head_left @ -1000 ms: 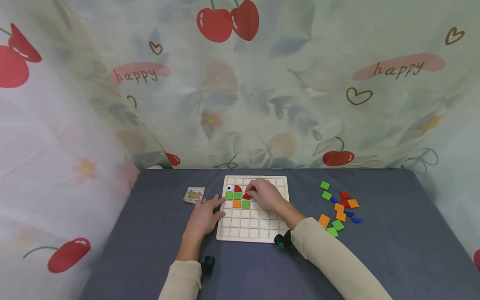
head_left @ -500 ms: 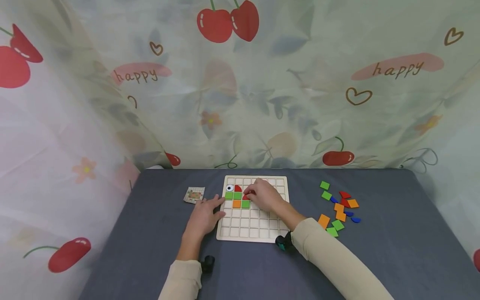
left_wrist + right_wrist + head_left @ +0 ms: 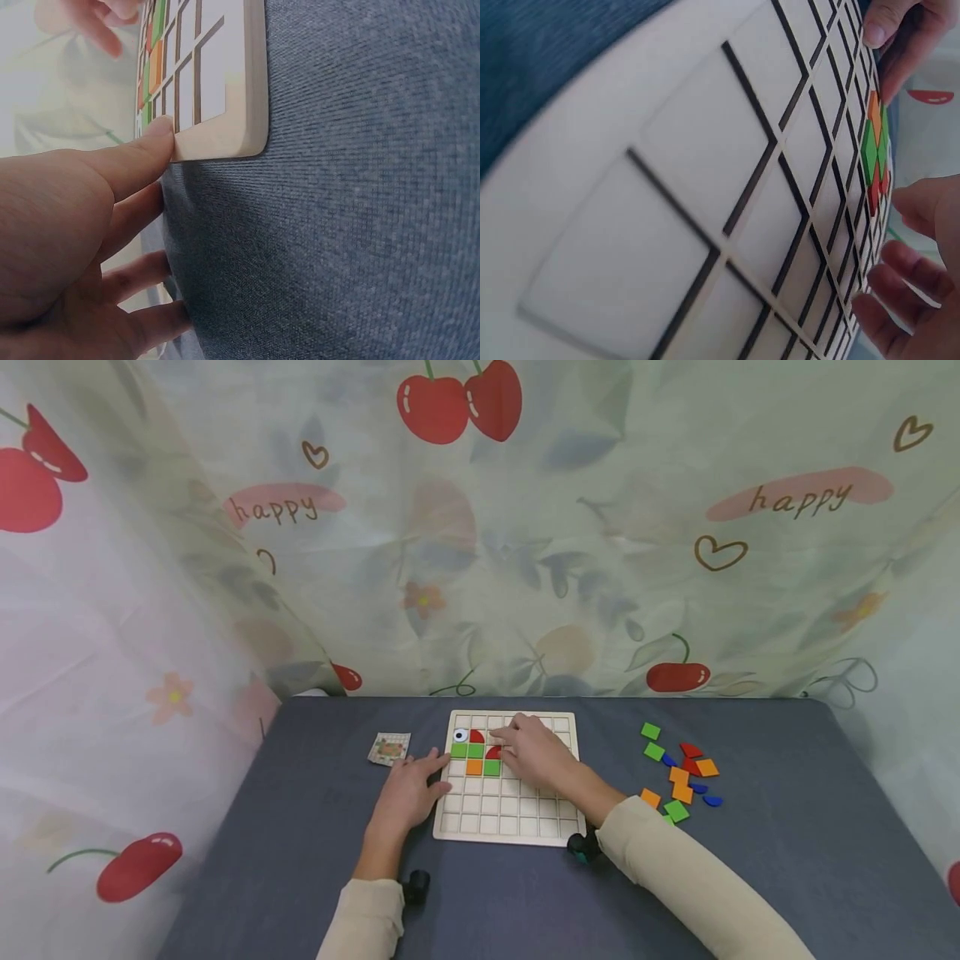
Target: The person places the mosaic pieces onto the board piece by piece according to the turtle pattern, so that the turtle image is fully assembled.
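Note:
A pale wooden grid board (image 3: 498,806) lies on the table. My left hand (image 3: 405,793) rests at its left edge; in the left wrist view the thumb (image 3: 154,139) touches the rim. My right hand (image 3: 536,753) is over the board's upper middle, index finger extended, holding nothing. Just beside its fingers a red curved tile (image 3: 492,752) sits in a cell. Nearby cells hold another red tile (image 3: 476,737), a white eye tile (image 3: 461,736), an orange square tile (image 3: 474,767) and several green square tiles (image 3: 491,767).
Right of the board, loose green (image 3: 677,811), orange (image 3: 682,792), red (image 3: 691,749) and blue tiles (image 3: 712,801) lie scattered, some partly behind the right sleeve (image 3: 682,868). A small picture card (image 3: 389,749) is left of the board. A patterned curtain (image 3: 525,610) hangs behind the table.
My right hand has let go of the red curved tile, which now lies in its cell. The index finger has straightened and the right forearm has shifted slightly right. The left hand stays put.

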A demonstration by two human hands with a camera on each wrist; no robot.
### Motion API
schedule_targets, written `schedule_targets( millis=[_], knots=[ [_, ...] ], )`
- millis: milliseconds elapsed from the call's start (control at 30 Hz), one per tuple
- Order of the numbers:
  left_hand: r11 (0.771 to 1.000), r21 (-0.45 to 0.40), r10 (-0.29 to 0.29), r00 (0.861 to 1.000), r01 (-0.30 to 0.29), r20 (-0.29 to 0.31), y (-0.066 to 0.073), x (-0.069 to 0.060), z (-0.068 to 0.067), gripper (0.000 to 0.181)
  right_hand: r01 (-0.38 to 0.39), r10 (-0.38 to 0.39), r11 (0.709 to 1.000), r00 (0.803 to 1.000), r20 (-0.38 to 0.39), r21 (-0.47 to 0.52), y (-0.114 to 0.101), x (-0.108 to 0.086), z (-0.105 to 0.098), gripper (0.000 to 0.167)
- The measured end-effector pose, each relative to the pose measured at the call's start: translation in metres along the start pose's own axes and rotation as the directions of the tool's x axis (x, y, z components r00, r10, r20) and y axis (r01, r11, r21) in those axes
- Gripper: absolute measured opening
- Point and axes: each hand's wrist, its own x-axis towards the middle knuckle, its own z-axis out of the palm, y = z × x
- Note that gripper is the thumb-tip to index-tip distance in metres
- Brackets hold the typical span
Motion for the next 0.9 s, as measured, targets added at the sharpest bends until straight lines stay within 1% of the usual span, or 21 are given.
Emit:
schedule_targets(
  millis=[167, 433, 667, 900],
  knots=[
    [1.000, -0.017, 0.000, 1.000, 0.000, 0.004, 0.001, -0.001, -0.001, 0.054, 0.002, -0.007, 0.993, 0.999, -0.043, -0.119, 0.005, -0.009, -0.005, 0.045],
    [1.000, -0.022, 0.015, 1.000, -0.015, 0.014, 0.001, -0.003, -0.001, 0.054, 0.006, -0.027, 0.985, 0.993, -0.119, -0.173, 0.023, -0.029, -0.008, 0.059],
    [1.000, -0.018, 0.025, 1.000, -0.025, -0.001, 0.000, -0.004, -0.001, 0.054, -0.051, 0.031, 0.981, 0.993, -0.110, -0.187, 0.047, -0.044, -0.011, 0.070],
    [0.999, -0.022, 0.023, 1.000, -0.023, -0.007, 0.002, -0.004, -0.001, 0.054, -0.095, 0.074, 0.972, 0.992, -0.104, -0.215, 0.073, -0.062, -0.009, 0.075]
  ],
)
